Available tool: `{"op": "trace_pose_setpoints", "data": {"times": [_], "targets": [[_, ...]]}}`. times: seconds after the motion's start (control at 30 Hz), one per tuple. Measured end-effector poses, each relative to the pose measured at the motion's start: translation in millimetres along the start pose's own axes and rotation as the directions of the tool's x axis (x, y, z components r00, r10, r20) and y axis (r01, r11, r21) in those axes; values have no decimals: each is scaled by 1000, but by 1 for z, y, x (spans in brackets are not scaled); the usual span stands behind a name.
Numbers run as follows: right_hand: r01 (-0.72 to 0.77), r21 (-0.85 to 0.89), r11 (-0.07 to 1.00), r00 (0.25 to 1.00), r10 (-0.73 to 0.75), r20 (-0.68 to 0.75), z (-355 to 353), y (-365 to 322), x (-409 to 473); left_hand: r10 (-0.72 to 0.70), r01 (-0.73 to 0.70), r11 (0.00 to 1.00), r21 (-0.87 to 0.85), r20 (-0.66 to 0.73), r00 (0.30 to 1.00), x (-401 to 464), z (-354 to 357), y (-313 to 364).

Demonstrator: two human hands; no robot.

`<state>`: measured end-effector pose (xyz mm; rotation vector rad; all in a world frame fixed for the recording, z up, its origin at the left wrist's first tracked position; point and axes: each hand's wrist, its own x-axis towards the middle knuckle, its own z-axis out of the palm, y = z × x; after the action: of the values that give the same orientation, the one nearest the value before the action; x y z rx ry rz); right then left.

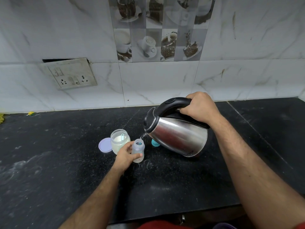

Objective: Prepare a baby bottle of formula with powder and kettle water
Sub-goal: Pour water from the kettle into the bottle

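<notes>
Under kettle (178, 136) spout, bottle (138, 150) in left grip (127, 156).

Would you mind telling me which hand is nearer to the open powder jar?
Left. The left hand grips the baby bottle right beside the powder jar; the right hand holds the kettle handle, farther off.

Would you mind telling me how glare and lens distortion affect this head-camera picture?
Head view: bright streaks of glare run along the steel kettle; the wide-angle lens bows the wall tiles and counter edge; the bottle stays sharp; lighting is soft, shadows faint.
</notes>
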<state>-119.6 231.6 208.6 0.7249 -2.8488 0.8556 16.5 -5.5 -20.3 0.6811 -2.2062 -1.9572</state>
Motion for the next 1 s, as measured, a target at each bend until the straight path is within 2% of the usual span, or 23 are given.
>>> {"op": "trace_pose_setpoints", "data": {"times": [1.0], "targets": [[0,26,1000,1000,0,7,-2,0,-4,33,-34,998,-50,-12,999,-2,4,-7]]}}
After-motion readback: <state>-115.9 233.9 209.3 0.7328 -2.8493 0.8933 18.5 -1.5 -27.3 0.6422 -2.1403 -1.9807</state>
